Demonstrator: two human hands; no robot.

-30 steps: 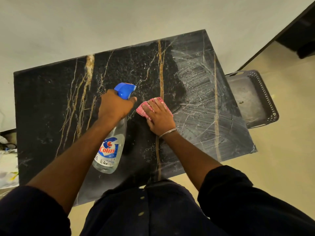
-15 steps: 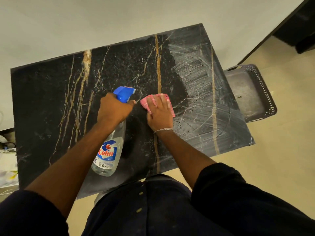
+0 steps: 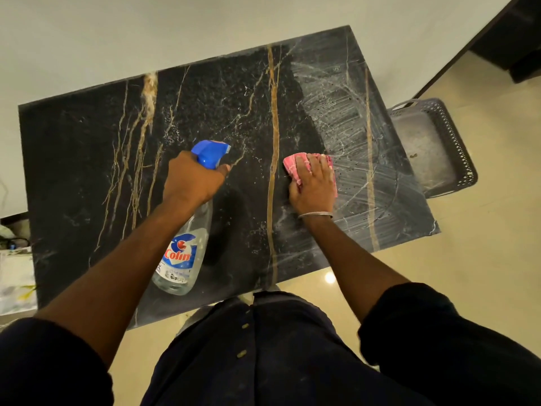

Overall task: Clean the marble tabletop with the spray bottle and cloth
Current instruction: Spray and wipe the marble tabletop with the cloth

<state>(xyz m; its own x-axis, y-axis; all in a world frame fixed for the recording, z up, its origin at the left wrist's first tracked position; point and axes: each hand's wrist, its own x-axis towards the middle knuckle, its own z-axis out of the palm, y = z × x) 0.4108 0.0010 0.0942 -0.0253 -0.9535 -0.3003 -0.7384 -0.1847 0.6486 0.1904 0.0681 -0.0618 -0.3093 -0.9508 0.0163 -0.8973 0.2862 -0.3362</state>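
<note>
While the left hand (image 3: 191, 178) is wrapped tight around the neck of the spray bottle (image 3: 183, 244), the blue nozzle (image 3: 210, 152) juts out just beyond its knuckles and the clear body hangs back under the wrist, over the marble tabletop (image 3: 87, 171); the right hand (image 3: 314, 184) lies flat with fingers spread, pressing the pink cloth (image 3: 295, 165) against the stone; the cloth peeks out ahead of the fingertips and along both sides of the palm; smeared wet streaks (image 3: 351, 136) cover the marble beyond and outward of that hand.
</note>
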